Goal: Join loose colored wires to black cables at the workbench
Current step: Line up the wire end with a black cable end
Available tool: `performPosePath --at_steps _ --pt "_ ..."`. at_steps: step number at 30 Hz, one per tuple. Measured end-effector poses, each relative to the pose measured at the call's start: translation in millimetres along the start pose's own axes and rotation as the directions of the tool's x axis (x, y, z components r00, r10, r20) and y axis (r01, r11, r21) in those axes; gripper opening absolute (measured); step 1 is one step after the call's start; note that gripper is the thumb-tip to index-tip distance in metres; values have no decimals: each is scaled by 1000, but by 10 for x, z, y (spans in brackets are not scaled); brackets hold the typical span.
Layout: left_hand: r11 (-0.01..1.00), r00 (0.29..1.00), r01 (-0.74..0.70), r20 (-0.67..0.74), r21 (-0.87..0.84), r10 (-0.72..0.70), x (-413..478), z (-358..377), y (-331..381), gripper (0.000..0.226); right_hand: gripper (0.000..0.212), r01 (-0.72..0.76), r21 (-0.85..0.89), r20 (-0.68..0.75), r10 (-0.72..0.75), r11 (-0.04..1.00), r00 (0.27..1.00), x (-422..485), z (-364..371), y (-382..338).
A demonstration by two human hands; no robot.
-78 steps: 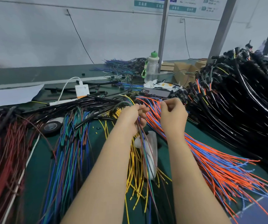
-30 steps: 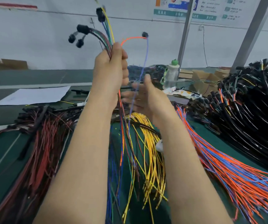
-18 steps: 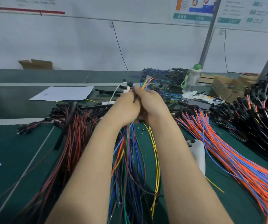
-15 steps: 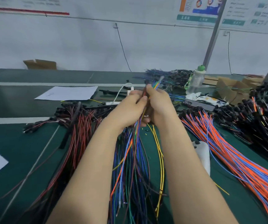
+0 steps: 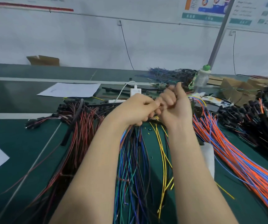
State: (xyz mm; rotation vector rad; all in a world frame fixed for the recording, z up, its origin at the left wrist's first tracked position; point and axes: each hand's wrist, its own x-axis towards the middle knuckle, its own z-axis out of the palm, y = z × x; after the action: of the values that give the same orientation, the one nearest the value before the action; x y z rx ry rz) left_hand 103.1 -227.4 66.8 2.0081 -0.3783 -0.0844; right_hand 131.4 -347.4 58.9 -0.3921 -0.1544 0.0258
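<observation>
With the left hand point(image 5: 136, 109) curled round the coloured wires point(image 5: 133, 159) trailing to 6 o'clock and the right hand point(image 5: 173, 105) pinching one end, hold both tips close and aligned; black cables point(image 5: 262, 120) wait at 3 o'clock.

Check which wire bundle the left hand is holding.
The multicoloured bundle of blue, green and brown wires: it runs up into the grip of the left hand. The red bundle, yellow wires and orange-blue bundle lie on the bench.
</observation>
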Motion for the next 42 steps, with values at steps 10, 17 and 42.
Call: performPosePath --at_steps 10,17,42 --pt "886 961 206 256 -416 -104 -4 -9 -531 29 38 165 40 -116 -160 985 980 74 -370 -302" --pt "788 941 319 272 -527 -200 110 128 -709 26 48 65 -152 -106 -82 986 991 102 -447 37" --pt "828 944 181 -141 -530 -297 138 539 -1058 34 46 22 -90 -167 -37 996 985 8 -860 429"
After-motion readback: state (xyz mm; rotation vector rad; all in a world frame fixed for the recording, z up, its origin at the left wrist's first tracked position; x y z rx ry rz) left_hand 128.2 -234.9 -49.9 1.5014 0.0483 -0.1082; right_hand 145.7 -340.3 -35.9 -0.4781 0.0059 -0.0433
